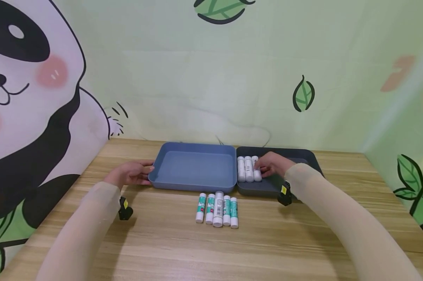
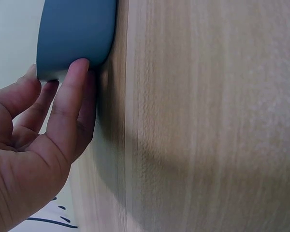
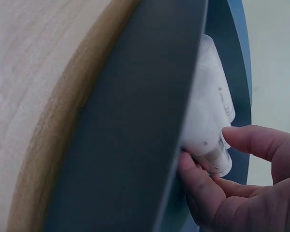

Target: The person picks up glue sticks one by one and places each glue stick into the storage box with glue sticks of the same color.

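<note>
The left hand (image 1: 136,172) is at the left end of a blue tray (image 1: 191,186); in the left wrist view its fingertips and thumb touch the blue tray's corner (image 2: 77,34). Inside the dark tray (image 1: 260,192), three white tubes (image 1: 248,169) lie side by side at its left end. The right hand (image 1: 272,164) has its thumb and fingers around the rightmost of them (image 1: 256,171). In the right wrist view, the right hand (image 3: 246,179) holds a white tube (image 3: 216,162) between thumb and fingers, behind the dark tray's wall (image 3: 130,116).
In front of the trays, several glue sticks (image 1: 217,210) with white caps stand in a row or lie on the wooden table (image 1: 169,246); which, I cannot tell. A wall with a panda and leaves (image 1: 197,78) rises behind. Both wrists carry small black devices.
</note>
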Demonstrator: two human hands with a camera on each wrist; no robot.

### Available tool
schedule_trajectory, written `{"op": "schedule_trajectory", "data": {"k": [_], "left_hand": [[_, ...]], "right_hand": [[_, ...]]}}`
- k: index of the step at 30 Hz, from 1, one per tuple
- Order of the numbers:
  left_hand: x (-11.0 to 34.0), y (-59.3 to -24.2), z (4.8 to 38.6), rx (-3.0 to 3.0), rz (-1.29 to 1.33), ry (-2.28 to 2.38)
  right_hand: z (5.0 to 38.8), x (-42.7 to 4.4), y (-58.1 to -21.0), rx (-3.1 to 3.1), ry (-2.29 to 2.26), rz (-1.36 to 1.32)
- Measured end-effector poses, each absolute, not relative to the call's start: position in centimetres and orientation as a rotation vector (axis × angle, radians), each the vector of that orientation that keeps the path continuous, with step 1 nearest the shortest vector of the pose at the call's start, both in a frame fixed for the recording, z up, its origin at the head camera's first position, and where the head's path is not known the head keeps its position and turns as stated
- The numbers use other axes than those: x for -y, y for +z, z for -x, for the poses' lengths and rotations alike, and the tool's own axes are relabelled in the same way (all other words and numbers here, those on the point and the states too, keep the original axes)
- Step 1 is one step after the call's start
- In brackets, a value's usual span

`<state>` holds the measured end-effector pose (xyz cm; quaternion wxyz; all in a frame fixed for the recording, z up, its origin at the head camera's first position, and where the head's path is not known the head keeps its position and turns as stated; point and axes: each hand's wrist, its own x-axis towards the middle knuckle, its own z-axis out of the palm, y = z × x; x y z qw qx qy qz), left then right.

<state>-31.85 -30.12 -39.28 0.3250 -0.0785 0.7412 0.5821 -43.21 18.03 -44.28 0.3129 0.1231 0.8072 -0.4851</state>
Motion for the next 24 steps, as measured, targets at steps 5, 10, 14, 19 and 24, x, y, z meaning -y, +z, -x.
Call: {"op": "schedule_trajectory", "data": {"k": [5,10,14,19,24], "left_hand": [[30.1,-39.5,32.0,-1.951,0.206,1.518],[30.1,-39.4,32.0,-1.947,0.200,1.524],[30.0,-39.3,31.9,-1.945,0.198,1.524],[30.0,-39.3,31.9,-1.937,0.199,1.530],[30.0,-39.4,32.0,-1.931,0.182,1.535]], "right_hand": [[38.8,-16.5,-39.0,-2.137,-1.244,-0.299],[37.0,-16.4,-36.6,-2.094,-1.247,-0.267],[37.0,-16.5,-36.4,-2.084,-1.253,-0.258],[37.0,-16.9,-36.1,-2.086,-1.243,-0.211],[36.5,-17.1,-34.7,-2.091,-1.263,-0.172]]}}
